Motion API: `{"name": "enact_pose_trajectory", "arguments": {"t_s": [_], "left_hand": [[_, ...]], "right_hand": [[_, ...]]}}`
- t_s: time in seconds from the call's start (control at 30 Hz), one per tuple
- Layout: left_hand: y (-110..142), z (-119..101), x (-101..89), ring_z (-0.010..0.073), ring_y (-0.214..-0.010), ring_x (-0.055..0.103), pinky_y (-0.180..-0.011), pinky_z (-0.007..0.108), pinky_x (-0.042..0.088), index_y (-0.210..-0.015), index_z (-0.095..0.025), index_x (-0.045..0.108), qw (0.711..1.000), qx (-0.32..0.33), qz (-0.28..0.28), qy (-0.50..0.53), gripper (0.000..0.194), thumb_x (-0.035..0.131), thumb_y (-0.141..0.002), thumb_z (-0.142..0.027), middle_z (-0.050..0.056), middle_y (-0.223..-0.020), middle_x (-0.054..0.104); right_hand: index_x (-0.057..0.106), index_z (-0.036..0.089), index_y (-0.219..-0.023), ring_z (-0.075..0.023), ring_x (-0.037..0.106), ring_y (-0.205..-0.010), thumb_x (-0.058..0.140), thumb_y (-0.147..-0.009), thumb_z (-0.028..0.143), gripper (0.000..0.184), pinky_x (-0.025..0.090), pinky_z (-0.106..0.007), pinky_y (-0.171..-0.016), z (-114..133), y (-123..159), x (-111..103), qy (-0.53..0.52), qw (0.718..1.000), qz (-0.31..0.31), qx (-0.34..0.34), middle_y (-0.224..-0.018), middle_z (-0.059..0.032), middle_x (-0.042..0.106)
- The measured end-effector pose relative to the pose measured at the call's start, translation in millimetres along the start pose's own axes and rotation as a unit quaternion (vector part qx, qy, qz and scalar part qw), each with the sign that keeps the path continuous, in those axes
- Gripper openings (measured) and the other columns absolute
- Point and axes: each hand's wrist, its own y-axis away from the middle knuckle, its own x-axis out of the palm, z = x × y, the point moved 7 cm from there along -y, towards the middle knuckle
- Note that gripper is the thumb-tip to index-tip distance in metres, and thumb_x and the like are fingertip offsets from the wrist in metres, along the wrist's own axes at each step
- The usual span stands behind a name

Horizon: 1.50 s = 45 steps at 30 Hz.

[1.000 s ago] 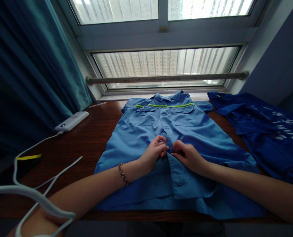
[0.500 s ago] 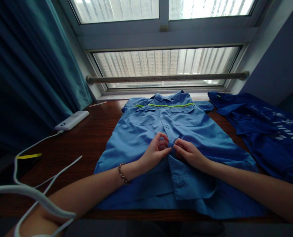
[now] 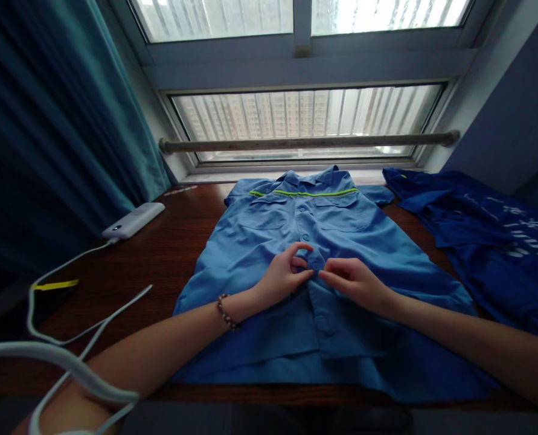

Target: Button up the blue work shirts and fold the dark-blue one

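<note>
A light blue work shirt [image 3: 250,254] with a yellow-green chest stripe lies face up on the dark wooden table [image 3: 169,254], collar toward the window. My left hand [image 3: 283,279] pinches the left edge of the shirt's front placket at mid-height, thumb and fingers closed on the cloth. My right hand [image 3: 354,283] pinches the placket's right edge just beside it, fingers curled on the fabric. The two hands nearly touch. Below them the shirt front hangs unbuttoned, with one flap folded over. A bead bracelet [image 3: 226,311] is on my left wrist.
A darker blue garment [image 3: 490,241] with white lettering lies at the right. A white power bank [image 3: 133,220] sits at the left, with white cables [image 3: 69,356] trailing toward me. A yellow-tipped dark object [image 3: 54,285] lies near the left edge. Teal curtain [image 3: 60,133] at left, window behind.
Both hands have shifted slightly up the placket, and the left thumb and forefinger have lifted around the cloth. The lower flap lies flatter than before.
</note>
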Motion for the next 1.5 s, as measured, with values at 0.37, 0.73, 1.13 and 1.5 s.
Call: {"name": "enact_pose_trajectory", "arguments": {"t_s": [0.37, 0.73, 1.13, 1.5], "left_hand": [[-2, -8, -9.6, 0.006, -0.043, 0.046, -0.041, 0.017, 0.033, -0.112, -0.02, 0.043, 0.996, 0.017, -0.022, -0.08, 0.042, 0.057, -0.072, -0.022, -0.004, -0.065, 0.053], [-6, 8, -15.7, 0.0079, -0.04, 0.051, -0.037, 0.016, 0.036, -0.078, -0.016, 0.043, 0.997, -0.074, -0.029, -0.001, 0.025, 0.036, -0.057, -0.004, -0.001, -0.064, 0.058], [31, -19, 42.6, 0.0098, -0.055, 0.053, -0.049, 0.018, 0.04, -0.096, -0.018, 0.061, 0.94, -0.028, 0.315, -0.131, 0.037, 0.042, -0.067, -0.006, 0.002, -0.08, 0.062], [36, -33, 53.8, 0.0097, -0.063, 0.051, -0.055, 0.018, 0.038, -0.081, -0.018, 0.06, 0.918, 0.132, 0.257, -0.273, 0.013, 0.063, -0.07, -0.024, 0.001, -0.079, 0.056]], "right_hand": [[0.055, 0.018, -0.083, -0.0163, 0.053, -0.071, 0.064, -0.065, 0.039, 0.029, 0.035, -0.025, -0.055, 19, 35, 39, 0.415, 0.886, 0.188, -0.086, -0.081, -0.0026, 0.056], [0.058, 0.018, -0.082, -0.0169, 0.052, -0.069, 0.065, -0.059, 0.045, 0.036, 0.032, -0.025, -0.054, 17, 36, 37, 0.392, 0.889, 0.218, -0.088, -0.078, -0.0031, 0.057], [0.05, 0.015, -0.066, -0.0062, 0.039, -0.048, 0.049, -0.066, 0.022, 0.007, 0.026, -0.018, -0.044, -29, 6, 11, -0.06, 0.952, 0.271, 0.126, -0.056, 0.0052, 0.045], [0.058, 0.013, -0.072, -0.0071, 0.05, -0.049, 0.051, -0.06, 0.01, 0.014, 0.038, -0.017, -0.047, -48, 0, 8, -0.299, 0.908, 0.198, 0.218, -0.06, 0.0027, 0.058]]}}
